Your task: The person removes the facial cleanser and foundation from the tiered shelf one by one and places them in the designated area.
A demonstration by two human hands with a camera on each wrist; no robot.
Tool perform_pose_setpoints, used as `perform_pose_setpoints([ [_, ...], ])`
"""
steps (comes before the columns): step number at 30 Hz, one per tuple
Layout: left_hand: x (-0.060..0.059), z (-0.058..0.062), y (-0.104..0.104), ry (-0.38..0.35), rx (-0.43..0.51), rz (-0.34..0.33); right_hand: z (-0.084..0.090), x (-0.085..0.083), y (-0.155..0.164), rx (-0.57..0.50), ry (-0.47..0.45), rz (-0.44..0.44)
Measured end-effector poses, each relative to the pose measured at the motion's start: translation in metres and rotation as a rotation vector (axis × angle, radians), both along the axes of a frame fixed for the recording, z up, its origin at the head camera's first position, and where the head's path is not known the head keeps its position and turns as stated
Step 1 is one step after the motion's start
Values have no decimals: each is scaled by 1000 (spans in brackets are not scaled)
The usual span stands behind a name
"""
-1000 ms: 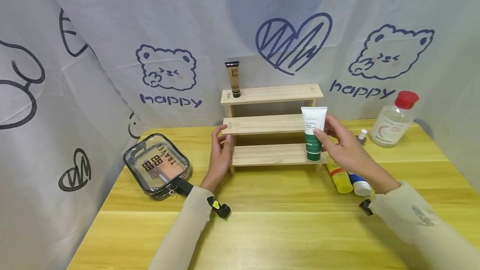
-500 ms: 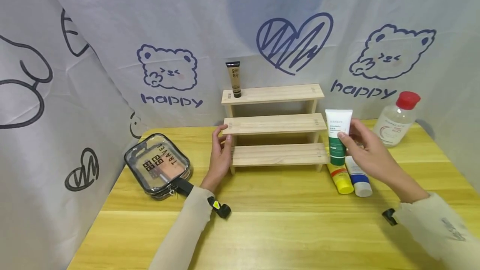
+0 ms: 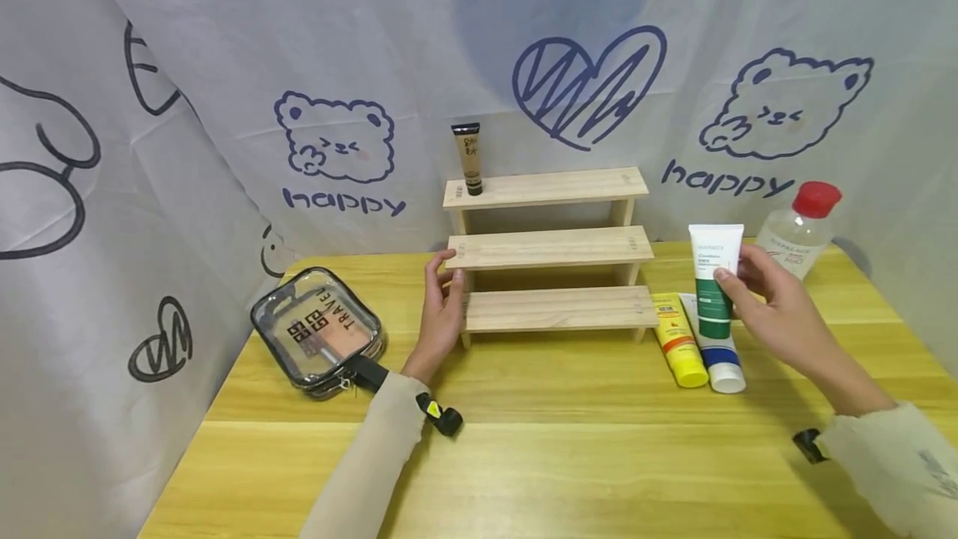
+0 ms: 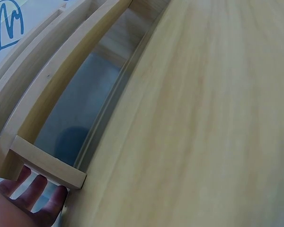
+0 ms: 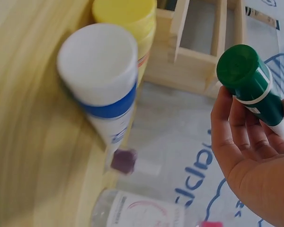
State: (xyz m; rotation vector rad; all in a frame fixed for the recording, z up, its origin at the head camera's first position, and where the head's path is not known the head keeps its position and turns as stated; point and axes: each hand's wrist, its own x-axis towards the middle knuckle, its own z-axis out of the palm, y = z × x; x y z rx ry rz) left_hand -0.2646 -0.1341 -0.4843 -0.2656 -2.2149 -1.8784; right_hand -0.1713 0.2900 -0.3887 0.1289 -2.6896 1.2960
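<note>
**Tube held off the rack, rack braced**

The right hand (image 3: pixel 774 306) grasps the green-and-white tube (image 3: pixel 714 279) cap down, thumb in front and fingers behind, so the tube hangs upright. The tube is in the air to the right of the wooden rack (image 3: pixel 550 249), above the yellow tube (image 3: pixel 677 339) and the blue-capped tube (image 3: pixel 718 356), which lie flat on the bench (image 3: pixel 524 456) just right of the rack. The left hand (image 3: pixel 440 306) rests with relaxed fingers against the rack's left end, steadying it. A tan tube (image 3: pixel 468 158) stands on the rack's top step, at its left end.

Bright even light, blurred wrist views
</note>
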Motion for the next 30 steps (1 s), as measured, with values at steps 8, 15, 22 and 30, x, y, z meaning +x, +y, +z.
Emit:
perform_pose_setpoints([
  [8,-1,0,1,9,-6,7,-14,1,19,31,-53,-52],
  [15,-1,0,0,18,-15,4,-23,1,31,44,-109,-66],
  [22,0,1,1,20,-21,9,-33,1,41,88,-128,-67],
  [30,0,1,1,11,-12,13,-45,0,54,102,-227,-92],
])
